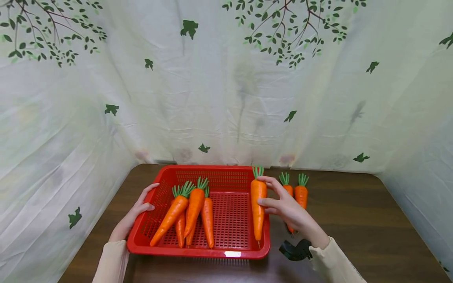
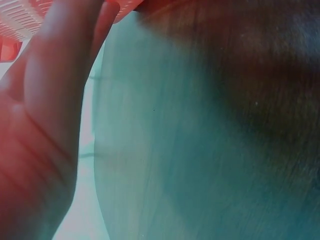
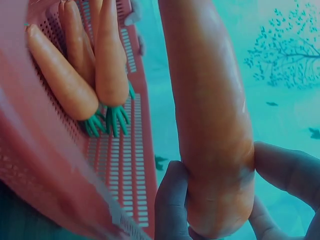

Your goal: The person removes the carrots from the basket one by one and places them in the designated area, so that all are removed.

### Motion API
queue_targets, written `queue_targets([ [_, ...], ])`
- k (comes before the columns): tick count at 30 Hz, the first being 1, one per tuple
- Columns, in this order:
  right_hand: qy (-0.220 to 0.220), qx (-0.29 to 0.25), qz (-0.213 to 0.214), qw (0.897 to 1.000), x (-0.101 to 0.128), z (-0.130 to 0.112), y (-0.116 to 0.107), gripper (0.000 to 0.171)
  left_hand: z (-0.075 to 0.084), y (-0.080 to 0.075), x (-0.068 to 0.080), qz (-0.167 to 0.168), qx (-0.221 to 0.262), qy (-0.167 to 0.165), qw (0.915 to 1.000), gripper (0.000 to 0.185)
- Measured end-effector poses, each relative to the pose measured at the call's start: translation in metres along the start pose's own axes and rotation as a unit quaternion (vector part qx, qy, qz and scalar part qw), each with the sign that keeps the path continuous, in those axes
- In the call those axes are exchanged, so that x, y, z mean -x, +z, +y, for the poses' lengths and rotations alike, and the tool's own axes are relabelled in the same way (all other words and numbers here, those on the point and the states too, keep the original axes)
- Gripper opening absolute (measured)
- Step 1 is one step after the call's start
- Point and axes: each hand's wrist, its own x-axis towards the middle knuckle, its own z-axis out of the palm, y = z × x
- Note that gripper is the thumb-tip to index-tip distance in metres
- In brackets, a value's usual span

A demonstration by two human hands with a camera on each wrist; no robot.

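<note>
A red plastic basket [image 1: 230,220] with mesh walls stands on the table, several orange carrots [image 1: 171,218] with green tops lying in its left half. My left hand [image 1: 136,208] grips the basket's left rim, thumb over the inner side; the left wrist view shows mostly palm and wrist. My right hand [image 1: 284,204] pinches one carrot [image 1: 258,204] near its top, between thumb and fingers, over the basket's right wall. That carrot [image 3: 210,115] fills the middle of the right wrist view, with fingers on both sides of its thick end.
More carrots [image 1: 301,194] lie on the brown table [image 1: 357,224] right of the basket, partly hidden behind my right hand. A black curved object [image 1: 295,250] is at my right wrist. A pale curtain [image 1: 219,86] with leaf prints hangs behind the table and at both sides.
</note>
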Motion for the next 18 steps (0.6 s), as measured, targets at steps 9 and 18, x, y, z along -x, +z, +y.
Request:
queue_targets([
  [9,0.018,-0.014,0.027,0.999,0.015,0.006,-0.017,0.061,0.003,0.001,0.0,-0.004,0.006,-0.026,0.9996,0.073],
  [18,0.02,-0.005,0.043,0.999,0.03,0.009,-0.036,0.061,0.007,0.002,0.003,0.006,0.003,-0.051,0.9987,0.073],
])
